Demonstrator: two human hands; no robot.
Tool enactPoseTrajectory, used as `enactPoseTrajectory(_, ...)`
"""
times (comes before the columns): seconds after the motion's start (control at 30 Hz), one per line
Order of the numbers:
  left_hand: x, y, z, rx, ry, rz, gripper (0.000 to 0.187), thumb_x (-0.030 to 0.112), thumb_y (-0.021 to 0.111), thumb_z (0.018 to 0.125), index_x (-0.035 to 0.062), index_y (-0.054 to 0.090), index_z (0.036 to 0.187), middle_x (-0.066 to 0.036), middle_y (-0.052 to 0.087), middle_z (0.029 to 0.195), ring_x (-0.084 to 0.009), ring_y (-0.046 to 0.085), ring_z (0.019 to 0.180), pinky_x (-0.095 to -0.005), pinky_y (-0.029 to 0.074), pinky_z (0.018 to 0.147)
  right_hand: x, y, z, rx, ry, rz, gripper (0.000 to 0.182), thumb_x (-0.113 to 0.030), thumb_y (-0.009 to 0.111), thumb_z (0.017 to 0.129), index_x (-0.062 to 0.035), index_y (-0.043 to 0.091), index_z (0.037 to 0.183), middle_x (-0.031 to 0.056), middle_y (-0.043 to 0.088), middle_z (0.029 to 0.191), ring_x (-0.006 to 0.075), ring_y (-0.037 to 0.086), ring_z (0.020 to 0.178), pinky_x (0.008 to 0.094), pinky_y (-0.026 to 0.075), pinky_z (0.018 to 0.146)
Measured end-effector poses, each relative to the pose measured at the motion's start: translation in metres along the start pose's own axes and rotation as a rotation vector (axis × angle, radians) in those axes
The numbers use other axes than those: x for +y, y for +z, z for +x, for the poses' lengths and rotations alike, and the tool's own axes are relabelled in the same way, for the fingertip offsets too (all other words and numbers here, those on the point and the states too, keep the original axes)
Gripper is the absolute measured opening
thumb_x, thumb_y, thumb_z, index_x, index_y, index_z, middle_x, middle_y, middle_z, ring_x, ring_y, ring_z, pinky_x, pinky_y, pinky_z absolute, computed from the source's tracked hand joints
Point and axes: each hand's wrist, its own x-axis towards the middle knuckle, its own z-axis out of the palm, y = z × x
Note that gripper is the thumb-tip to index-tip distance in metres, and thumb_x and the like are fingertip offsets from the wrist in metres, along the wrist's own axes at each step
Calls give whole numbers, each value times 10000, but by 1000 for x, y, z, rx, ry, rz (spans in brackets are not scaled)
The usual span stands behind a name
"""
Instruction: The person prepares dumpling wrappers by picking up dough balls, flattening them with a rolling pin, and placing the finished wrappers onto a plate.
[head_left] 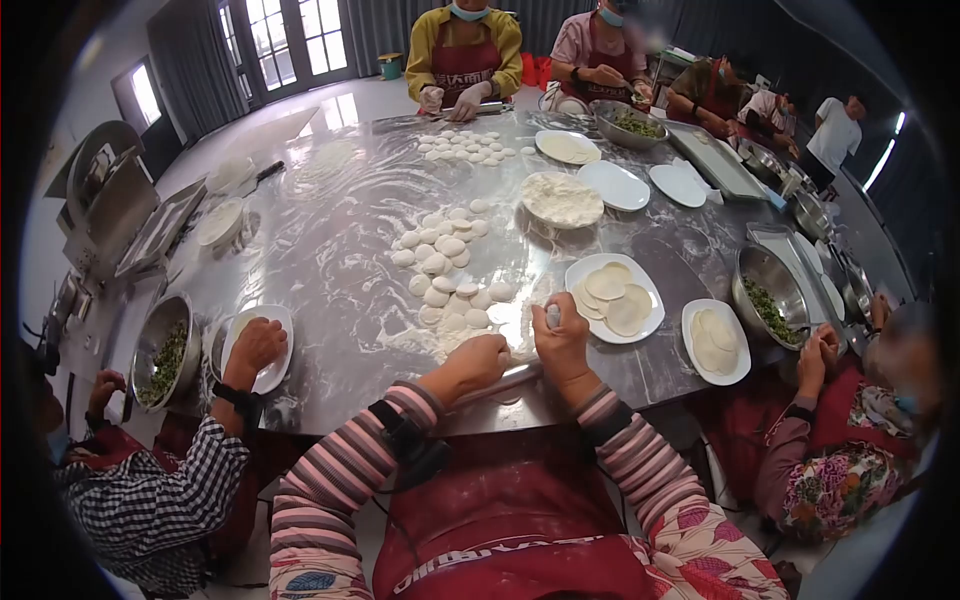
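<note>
My left hand (477,362) is closed in a fist low over the floured table, near its front edge; what its fingers hold is hidden. My right hand (564,340) is wrapped round a rolling pin, whose grey end (552,316) sticks out above the fist. A silver bar (515,378) shows below and between my hands. Just beyond them, flattened white dough pieces (455,305) lie scattered in loose flour. To the right of my right hand, a square white plate (650,322) carries several round, thin dough wrappers (628,310).
A bowl of flour (562,199) stands beyond the plate. Another plate of wrappers (715,342) and a metal bowl of green filling (765,300) are on the right. On the left, a co-worker's hand (260,343) is over a white plate (273,376). Other people work across the table (330,240).
</note>
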Motion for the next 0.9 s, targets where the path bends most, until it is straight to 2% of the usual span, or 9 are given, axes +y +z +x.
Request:
enactPoseTrajectory(0.1,0,-6,-7,-94,-11,5,154,149,557,756,7,591,808,-211,616,815,-373,587,818,-421,454,726,-3,-25,-23,47,-115,-82,202,-42,680,744,-47,484,795,150,521,579,349,530,489,408,412,464)
enactPoseTrajectory(0.17,-8,-8,-16,-63,-11,-42,134,142,559,754,13,581,785,-206,609,805,-367,583,814,-415,450,721,-15,-48,-51,6,-58,-137,205,-31,680,739,-46,482,788,143,522,598,345,528,484,410,408,455)
enactPoseTrajectory(0.23,-8,-8,-25,-112,13,-127,122,140,564,752,22,580,783,-199,603,795,-363,578,809,-409,446,721,-19,-47,-56,5,146,87,204,-18,673,739,-46,479,796,141,515,606,344,530,487,413,403,447)
enactPoseTrajectory(0.3,-6,-3,-22,-102,72,-84,139,154,572,764,20,582,800,-200,612,809,-364,584,812,-408,446,713,-15,-34,-36,62,-15,-34,208,-22,672,742,-47,478,813,150,515,605,349,532,490,412,401,449)
enactPoseTrajectory(0.43,8,-4,-7,-9,13,-32,168,168,575,783,15,602,847,-209,626,840,-364,598,828,-418,456,724,-3,-5,-6,-27,75,18,196,-23,656,752,-45,478,832,171,517,620,375,535,545,415,403,482)
enactPoseTrajectory(0.57,-5,-7,-10,-139,22,0,162,123,549,790,3,592,891,-179,626,859,-304,597,824,-379,458,728,-12,-37,-32,20,-110,-96,193,-9,666,738,-49,486,796,151,499,578,334,535,495,396,409,461)
enactPoseTrajectory(0.73,-7,-11,-28,-219,20,-98,159,108,548,787,1,595,896,-179,632,865,-306,601,827,-379,461,729,-23,-48,-47,30,-72,-142,202,-14,673,732,-48,482,789,137,494,578,328,530,490,395,410,457)
enactPoseTrajectory(0.83,6,-13,-17,-173,26,0,164,112,549,791,2,605,899,-177,636,856,-282,604,818,-366,461,726,-5,-13,-13,20,6,-11,191,-31,667,753,-55,490,820,164,516,599,358,552,526,403,413,460)
enactPoseTrajectory(0.9,-10,-3,-9,-40,10,-16,183,161,581,769,2,632,844,-215,631,812,-341,608,785,-387,464,697,-7,-12,-11,48,-10,-9,188,-39,667,758,-54,491,823,166,519,603,358,558,535,406,417,464)
